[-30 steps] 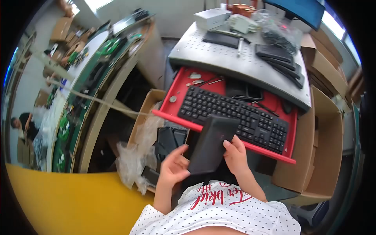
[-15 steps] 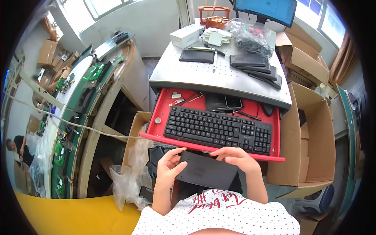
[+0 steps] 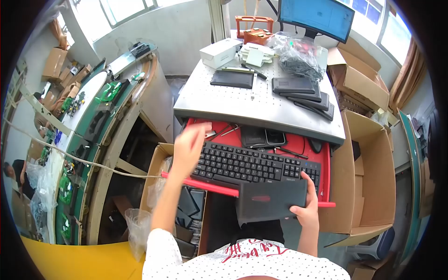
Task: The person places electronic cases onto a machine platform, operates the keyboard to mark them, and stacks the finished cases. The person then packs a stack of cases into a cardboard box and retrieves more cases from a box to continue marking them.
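Observation:
In the head view, my right hand (image 3: 307,211) grips the right end of a flat black rectangular device (image 3: 266,198), thumb on the near face. A small dark red oval mark shows on the device, which is tilted in front of the drawer's front edge. My left hand (image 3: 189,145) is raised over the left side of the open red drawer (image 3: 224,189), its fingers blurred beside a small white USB stick (image 3: 210,133). Whether those fingers touch anything I cannot make out. Below them lies a black keyboard (image 3: 247,162), partly covered by the device.
On the perforated metal tabletop (image 3: 200,100) lie several stacked black devices (image 3: 298,88), another black device (image 3: 232,79), a white box (image 3: 220,52) and bagged cables (image 3: 301,60). Cardboard boxes (image 3: 368,186) flank the drawer. A thin cord (image 3: 93,149) crosses the left side.
My left hand has let go of the device and moved up over the drawer's left side. My right hand now holds the device alone, shifted right and turned to show the red mark.

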`<state>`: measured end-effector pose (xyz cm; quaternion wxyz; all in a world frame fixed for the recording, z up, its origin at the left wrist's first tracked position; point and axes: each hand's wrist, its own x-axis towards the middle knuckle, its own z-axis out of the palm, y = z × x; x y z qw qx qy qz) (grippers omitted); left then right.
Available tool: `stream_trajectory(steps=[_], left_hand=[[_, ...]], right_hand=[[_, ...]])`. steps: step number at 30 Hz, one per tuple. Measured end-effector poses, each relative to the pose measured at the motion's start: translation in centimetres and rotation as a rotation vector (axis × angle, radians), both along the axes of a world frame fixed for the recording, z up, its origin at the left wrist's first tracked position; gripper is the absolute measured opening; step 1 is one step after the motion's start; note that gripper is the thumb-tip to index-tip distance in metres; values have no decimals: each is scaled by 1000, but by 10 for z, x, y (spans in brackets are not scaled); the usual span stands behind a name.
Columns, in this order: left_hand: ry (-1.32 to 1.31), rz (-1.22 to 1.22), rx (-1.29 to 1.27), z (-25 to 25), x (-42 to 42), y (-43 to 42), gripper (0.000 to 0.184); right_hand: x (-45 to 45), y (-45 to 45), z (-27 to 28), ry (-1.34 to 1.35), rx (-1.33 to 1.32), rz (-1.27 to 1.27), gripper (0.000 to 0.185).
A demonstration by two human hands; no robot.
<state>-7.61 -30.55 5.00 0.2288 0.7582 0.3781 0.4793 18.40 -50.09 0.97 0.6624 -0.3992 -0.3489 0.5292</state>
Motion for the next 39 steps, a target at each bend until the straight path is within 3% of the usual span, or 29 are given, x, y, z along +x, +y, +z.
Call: stream_trajectory(steps=[2, 6, 10, 11, 15, 16, 20, 23, 29, 34, 39], left_hand=[[304, 61, 190, -10, 14, 93, 23], [584, 38, 250, -50, 50, 246, 34], [1035, 1, 112, -55, 71, 282, 46], [974, -16, 116, -60, 70, 283, 54], [964, -78, 155, -37, 50, 226, 57], [977, -66, 303, -38, 40, 212, 59], [793, -143, 288, -42, 16, 184, 55], [800, -223, 406, -35, 10, 166, 54], [912, -122, 515, -38, 2, 133, 48], [679, -46, 753, -26, -10, 106, 39], [417, -3, 782, 6, 28, 86, 39]], right_hand=[[7, -4, -3, -2, 19, -55, 95], [9, -13, -1, -34, 4, -157, 100], [16, -16, 5, -63, 38, -267, 99], [20, -20, 1, -81, 67, -284, 97], [32, -21, 5, -94, 22, -307, 97], [33, -20, 4, -98, 26, -310, 97], [29, -14, 2, -79, 40, -299, 96], [24, -15, 3, -83, 56, -276, 95], [26, -25, 4, -106, 82, -240, 93], [34, -31, 3, -109, 90, -276, 92], [40, -32, 0, -97, 81, -249, 92]])
